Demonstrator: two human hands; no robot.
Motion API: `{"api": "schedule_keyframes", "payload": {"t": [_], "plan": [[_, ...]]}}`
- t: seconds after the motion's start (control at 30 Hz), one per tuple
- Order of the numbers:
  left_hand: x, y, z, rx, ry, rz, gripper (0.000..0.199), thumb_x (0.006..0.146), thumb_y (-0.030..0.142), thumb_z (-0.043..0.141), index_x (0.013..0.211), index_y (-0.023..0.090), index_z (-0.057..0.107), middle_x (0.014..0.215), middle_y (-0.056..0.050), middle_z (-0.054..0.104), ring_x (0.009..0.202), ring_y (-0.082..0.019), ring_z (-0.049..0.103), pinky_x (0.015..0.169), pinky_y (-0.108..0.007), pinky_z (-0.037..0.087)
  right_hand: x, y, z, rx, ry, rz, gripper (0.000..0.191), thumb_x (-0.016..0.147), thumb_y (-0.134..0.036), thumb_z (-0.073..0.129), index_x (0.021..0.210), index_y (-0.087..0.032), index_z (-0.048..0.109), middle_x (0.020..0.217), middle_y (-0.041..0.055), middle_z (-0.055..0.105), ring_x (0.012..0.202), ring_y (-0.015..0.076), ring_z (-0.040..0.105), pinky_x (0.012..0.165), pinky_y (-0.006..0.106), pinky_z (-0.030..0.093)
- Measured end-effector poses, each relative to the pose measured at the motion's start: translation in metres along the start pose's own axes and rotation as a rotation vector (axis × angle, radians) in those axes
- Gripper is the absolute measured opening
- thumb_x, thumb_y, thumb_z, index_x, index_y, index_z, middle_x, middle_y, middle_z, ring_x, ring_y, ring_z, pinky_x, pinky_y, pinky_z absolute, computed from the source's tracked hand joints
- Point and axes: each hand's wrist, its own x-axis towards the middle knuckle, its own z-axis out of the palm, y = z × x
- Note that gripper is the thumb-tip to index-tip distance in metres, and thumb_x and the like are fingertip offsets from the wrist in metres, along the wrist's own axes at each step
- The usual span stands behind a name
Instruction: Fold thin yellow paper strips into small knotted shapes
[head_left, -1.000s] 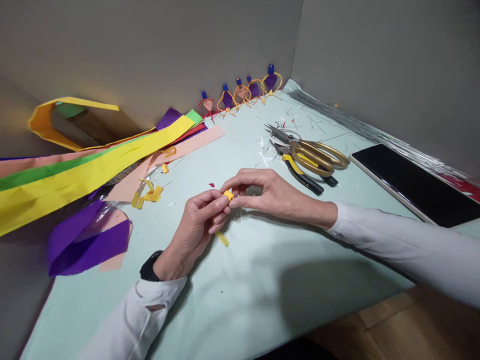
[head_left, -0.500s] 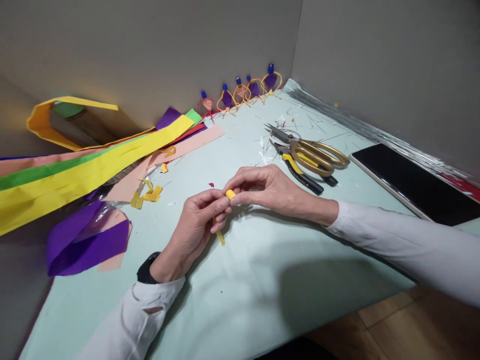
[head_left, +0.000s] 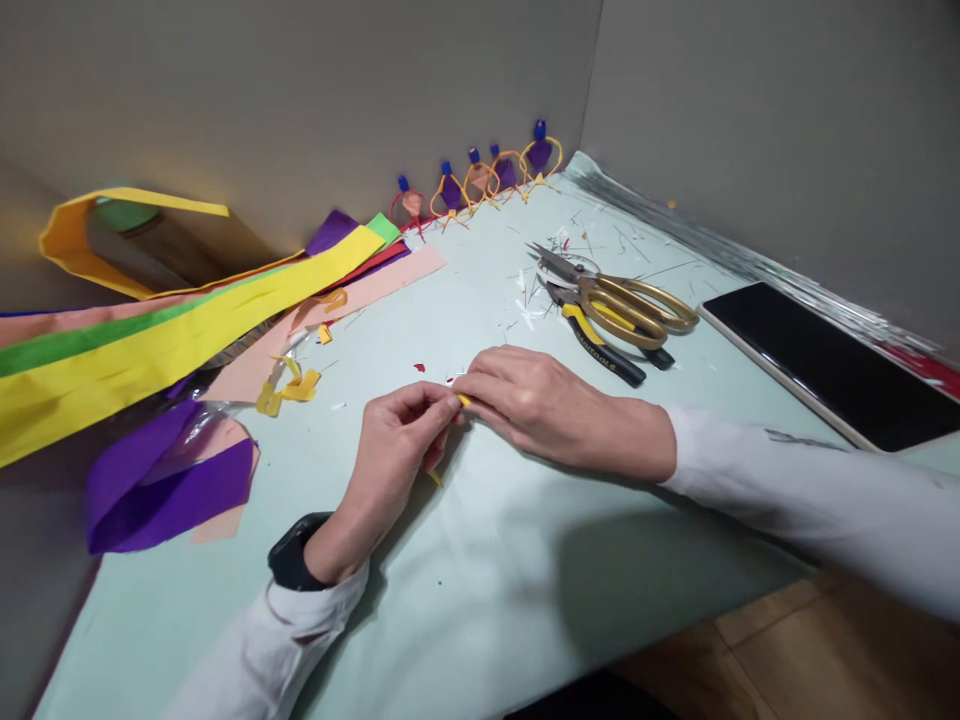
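Near the middle of the pale green table, my left hand (head_left: 397,445) pinches a small yellow strip (head_left: 464,400) between thumb and fingers. A thin yellow end pokes out below those fingers. My right hand (head_left: 555,405) meets it fingertip to fingertip, its fingers closed on the strip's other side and covering most of it. Yellow paper scraps (head_left: 292,388) lie left of my hands, and a tiny red scrap (head_left: 419,368) lies just behind them.
Gold-handled scissors (head_left: 626,312) rest on yellow-black pliers (head_left: 600,350) behind my right hand. A phone (head_left: 829,362) lies right. Coloured strips (head_left: 187,350) and a purple loop (head_left: 172,490) are at left. Several small figures (head_left: 480,178) lean on the back wall; silver wires (head_left: 750,265) line the right edge.
My right hand has turned palm down and moved slightly toward me, its fingers now covering more of the yellow piece. My left hand still pinches it, nearly in place.
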Motion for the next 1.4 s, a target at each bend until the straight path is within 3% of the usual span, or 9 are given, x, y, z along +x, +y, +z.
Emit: {"api": "schedule_keyframes", "payload": {"t": [0.2, 0.37, 0.5, 0.63, 0.93, 1.23, 1.4], "plan": [[-0.002, 0.002, 0.004, 0.001, 0.075, 0.005, 0.018, 0.071, 0.03, 0.077, 0.067, 0.015, 0.068, 0.049, 0.004, 0.047, 0.044, -0.006, 0.033, 0.041, -0.02, 0.021, 0.0, -0.005, 0.001, -0.091, 0.007, -0.056, 0.027, 0.095, -0.006, 0.038, 0.092, -0.007, 0.064, 0.083, 0.0123, 0.061, 0.076, 0.0205, 0.053, 0.071, 0.034, 0.043], [0.0, 0.005, -0.002, -0.203, -0.025, -0.058, 0.018, 0.073, 0.028, 0.077, 0.069, 0.014, 0.068, 0.055, 0.003, 0.049, 0.047, -0.005, 0.033, 0.04, -0.017, 0.019, 0.005, 0.004, -0.002, 0.375, 0.139, 0.092, 0.014, 0.09, -0.014, 0.06, 0.101, -0.011, 0.068, 0.087, 0.0062, 0.065, 0.077, 0.0149, 0.059, 0.071, 0.028, 0.047], [0.001, 0.007, -0.004, -0.403, -0.141, -0.073, 0.017, 0.071, 0.026, 0.078, 0.07, 0.012, 0.068, 0.06, 0.0, 0.054, 0.048, -0.005, 0.034, 0.039, -0.016, 0.022, 0.01, 0.004, -0.008, 0.728, 0.141, 0.247, 0.014, 0.083, -0.018, 0.069, 0.097, -0.016, 0.07, 0.088, 0.002, 0.064, 0.077, 0.0127, 0.06, 0.073, 0.027, 0.049], [0.001, 0.007, -0.003, -0.455, -0.189, -0.093, 0.018, 0.07, 0.026, 0.079, 0.069, 0.011, 0.069, 0.055, 0.001, 0.05, 0.047, -0.004, 0.035, 0.039, -0.015, 0.024, 0.011, 0.0, -0.01, 0.824, 0.152, 0.259, 0.013, 0.082, -0.016, 0.07, 0.095, -0.016, 0.07, 0.087, 0.001, 0.062, 0.077, 0.0118, 0.059, 0.073, 0.026, 0.048], [0.005, 0.005, -0.005, -0.301, -0.038, -0.103, 0.015, 0.069, 0.021, 0.08, 0.07, 0.011, 0.07, 0.059, -0.001, 0.059, 0.047, -0.003, 0.039, 0.04, -0.014, 0.027, 0.005, 0.009, -0.001, 0.405, 0.27, 0.039, 0.011, 0.088, -0.017, 0.064, 0.096, -0.012, 0.069, 0.082, 0.0044, 0.063, 0.075, 0.0139, 0.057, 0.068, 0.026, 0.046], [0.005, -0.001, -0.001, -0.137, 0.027, -0.018, 0.014, 0.071, 0.025, 0.079, 0.072, 0.013, 0.072, 0.059, 0.0, 0.059, 0.046, -0.006, 0.041, 0.04, -0.018, 0.03, 0.003, 0.006, 0.0, -0.102, 0.146, -0.083, 0.019, 0.096, -0.018, 0.051, 0.095, -0.011, 0.068, 0.086, 0.0106, 0.065, 0.081, 0.0205, 0.054, 0.072, 0.033, 0.039], [0.002, -0.005, 0.003, -0.04, 0.089, 0.038, 0.014, 0.073, 0.025, 0.077, 0.068, 0.014, 0.07, 0.052, 0.003, 0.053, 0.044, -0.005, 0.039, 0.039, -0.019, 0.027, 0.002, 0.0, 0.001, -0.237, 0.101, -0.086, 0.022, 0.095, -0.012, 0.046, 0.09, -0.009, 0.068, 0.083, 0.0109, 0.064, 0.076, 0.0208, 0.051, 0.071, 0.035, 0.036]]}}
